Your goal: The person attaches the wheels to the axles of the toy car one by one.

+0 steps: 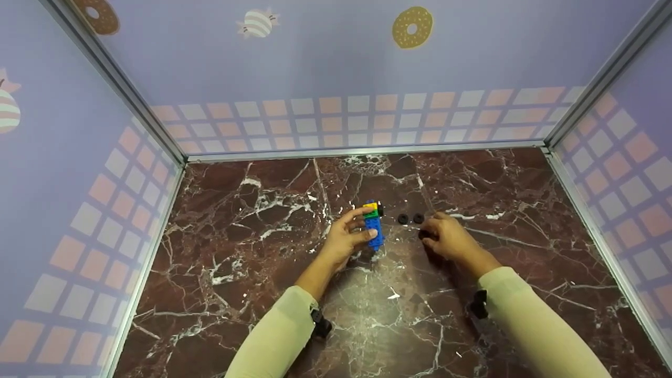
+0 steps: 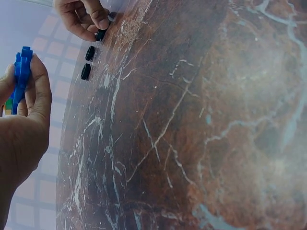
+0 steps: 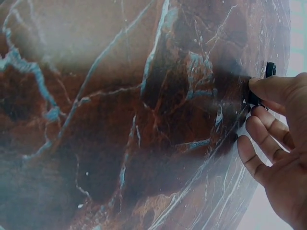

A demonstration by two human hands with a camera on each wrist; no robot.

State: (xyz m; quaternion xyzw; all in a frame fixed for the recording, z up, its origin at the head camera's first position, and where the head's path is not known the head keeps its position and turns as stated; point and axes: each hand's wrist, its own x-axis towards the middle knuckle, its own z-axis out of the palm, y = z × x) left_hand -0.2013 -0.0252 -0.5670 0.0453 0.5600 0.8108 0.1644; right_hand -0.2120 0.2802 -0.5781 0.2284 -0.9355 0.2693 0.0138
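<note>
My left hand (image 1: pixel 344 239) holds a small toy car of building bricks (image 1: pixel 374 234) above the table. Its body is blue, with yellow and green bricks (image 1: pixel 371 210) at the far end and a black wheel (image 1: pixel 380 210) on the right side there. To the right, my right hand (image 1: pixel 449 237) pinches a black toy wheel (image 3: pixel 254 91) between thumb and fingers, low at the tabletop; the fingers partly hide it. Two more black wheels, one (image 1: pixel 402 219) nearer the car and another (image 1: pixel 418 218) beside it, lie between the hands.
The dark red marble-patterned tabletop (image 1: pixel 262 294) extends round both hands. Lilac panels with pink and white squares (image 1: pixel 331 123) enclose it at the back and sides, with metal strips (image 1: pixel 294 156) along the edges. A black device (image 1: pixel 321 324) sits at the left wrist.
</note>
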